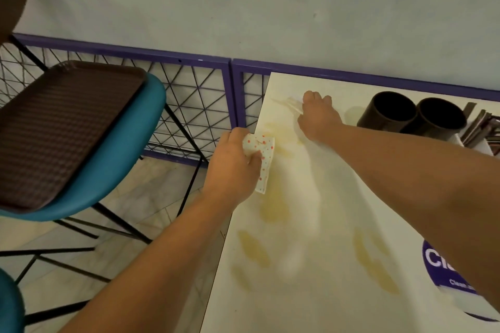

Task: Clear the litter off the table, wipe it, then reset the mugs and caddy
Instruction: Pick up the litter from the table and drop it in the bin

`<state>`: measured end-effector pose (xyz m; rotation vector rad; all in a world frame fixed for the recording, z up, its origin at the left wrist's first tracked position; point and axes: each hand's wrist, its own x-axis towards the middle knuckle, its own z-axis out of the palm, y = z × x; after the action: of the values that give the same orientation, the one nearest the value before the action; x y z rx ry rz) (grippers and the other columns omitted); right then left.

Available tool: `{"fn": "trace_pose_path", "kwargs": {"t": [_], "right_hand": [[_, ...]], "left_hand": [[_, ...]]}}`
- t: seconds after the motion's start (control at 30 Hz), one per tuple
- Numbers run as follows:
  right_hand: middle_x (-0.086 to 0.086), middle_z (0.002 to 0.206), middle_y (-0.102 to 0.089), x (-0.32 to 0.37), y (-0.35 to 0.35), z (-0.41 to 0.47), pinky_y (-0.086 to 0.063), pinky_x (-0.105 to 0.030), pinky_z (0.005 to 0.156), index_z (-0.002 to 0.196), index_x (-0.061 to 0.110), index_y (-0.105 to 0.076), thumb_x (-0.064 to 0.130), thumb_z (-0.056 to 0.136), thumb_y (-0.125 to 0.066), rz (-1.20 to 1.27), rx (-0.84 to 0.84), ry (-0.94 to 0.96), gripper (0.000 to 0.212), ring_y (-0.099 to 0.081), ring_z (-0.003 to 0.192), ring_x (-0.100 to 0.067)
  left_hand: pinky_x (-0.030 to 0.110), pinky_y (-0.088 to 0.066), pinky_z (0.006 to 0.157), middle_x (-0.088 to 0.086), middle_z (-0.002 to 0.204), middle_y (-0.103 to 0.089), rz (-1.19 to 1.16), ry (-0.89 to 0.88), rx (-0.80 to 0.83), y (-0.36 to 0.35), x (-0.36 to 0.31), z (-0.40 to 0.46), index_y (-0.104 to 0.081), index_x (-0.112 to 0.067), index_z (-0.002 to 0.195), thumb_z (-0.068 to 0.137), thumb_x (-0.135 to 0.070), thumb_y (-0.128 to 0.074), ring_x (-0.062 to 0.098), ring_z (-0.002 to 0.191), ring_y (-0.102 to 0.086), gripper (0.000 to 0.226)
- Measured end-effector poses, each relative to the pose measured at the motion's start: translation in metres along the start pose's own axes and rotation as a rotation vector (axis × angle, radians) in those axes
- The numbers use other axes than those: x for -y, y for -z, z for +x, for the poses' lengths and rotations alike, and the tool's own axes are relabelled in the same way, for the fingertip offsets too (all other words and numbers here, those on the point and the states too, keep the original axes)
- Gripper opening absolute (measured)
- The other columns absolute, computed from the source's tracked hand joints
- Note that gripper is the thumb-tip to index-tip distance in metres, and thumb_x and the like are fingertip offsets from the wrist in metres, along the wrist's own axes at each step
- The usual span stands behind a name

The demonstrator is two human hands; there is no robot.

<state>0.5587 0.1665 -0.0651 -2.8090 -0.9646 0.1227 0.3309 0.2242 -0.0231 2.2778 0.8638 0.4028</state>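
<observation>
A white table (338, 265) with yellowish smears fills the lower right. My left hand (232, 165) at the table's left edge grips a crumpled white wrapper with red dots (263, 154). My right hand (318, 116) reaches to the far left corner and closes its fingers on a thin pale piece of litter (290, 104) lying on the table. Two dark brown mugs (389, 113) (439, 119) lie on their sides at the far right, mouths toward me. Beside them at the frame edge stands a caddy (484, 130) with sachets.
A teal chair (113, 159) to the left carries a dark brown tray (62, 127). A purple-framed wire fence (189, 94) runs along the wall behind. A purple and white spray bottle label (443, 270) shows under my right forearm. Tiled floor lies left of the table.
</observation>
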Motion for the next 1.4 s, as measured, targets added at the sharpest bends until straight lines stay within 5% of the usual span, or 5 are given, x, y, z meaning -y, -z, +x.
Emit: {"fn": "trace_pose_path", "kwargs": {"t": [0.3,0.43,0.63,0.97,1.4], "right_hand": [[-0.01,0.107,-0.05,-0.007,0.058,-0.105,-0.041,-0.036,0.072,0.097,0.014,-0.038,0.001,0.086,-0.044,0.08,0.008,0.142,0.019,-0.047,0.102,-0.029],[-0.001,0.094,-0.04,-0.021,0.087,-0.175,-0.034,-0.033,0.068,0.091,0.016,-0.034,0.004,0.087,-0.046,0.145,-0.034,0.129,0.018,-0.04,0.093,-0.022],[0.006,0.096,-0.035,-0.058,0.126,-0.29,-0.032,-0.029,0.066,0.094,0.018,-0.033,0.013,0.091,-0.045,0.158,-0.113,0.039,0.013,-0.036,0.094,-0.017],[-0.005,0.087,-0.046,-0.16,0.165,-0.501,-0.032,-0.034,0.064,0.083,0.014,-0.035,0.008,0.083,-0.053,0.349,-0.266,-0.2,0.018,-0.042,0.082,-0.026],[-0.005,0.085,-0.046,-0.226,0.145,-0.742,-0.032,-0.032,0.053,0.08,0.016,-0.035,0.01,0.086,-0.053,0.296,-0.157,-0.505,0.02,-0.044,0.074,-0.024]], "left_hand": [[0.018,-0.041,0.064,0.0,0.124,-0.045,-0.046,0.075,0.016,0.017,-0.028,-0.027,-0.042,-0.017,0.126,0.093,-0.014,-0.052,0.011,0.095,-0.046,0.035],[0.036,-0.055,0.066,0.002,0.117,-0.051,-0.062,0.033,0.054,0.029,-0.06,-0.044,-0.041,-0.02,0.119,0.091,-0.016,-0.052,0.018,0.092,-0.055,0.03],[0.025,-0.041,0.054,-0.003,0.11,-0.048,-0.094,-0.077,0.092,0.046,-0.117,-0.102,-0.035,-0.017,0.121,0.093,-0.016,-0.052,0.008,0.075,-0.052,0.033],[0.03,-0.032,0.047,0.001,0.081,-0.049,-0.078,-0.242,0.1,0.034,-0.184,-0.276,-0.032,-0.016,0.103,0.091,-0.012,-0.051,0.015,0.06,-0.048,0.022],[0.022,-0.024,0.045,0.001,0.078,-0.047,-0.116,-0.42,0.561,-0.066,-0.228,-0.495,-0.032,-0.018,0.101,0.09,-0.012,-0.049,0.013,0.057,-0.044,0.021]]}}
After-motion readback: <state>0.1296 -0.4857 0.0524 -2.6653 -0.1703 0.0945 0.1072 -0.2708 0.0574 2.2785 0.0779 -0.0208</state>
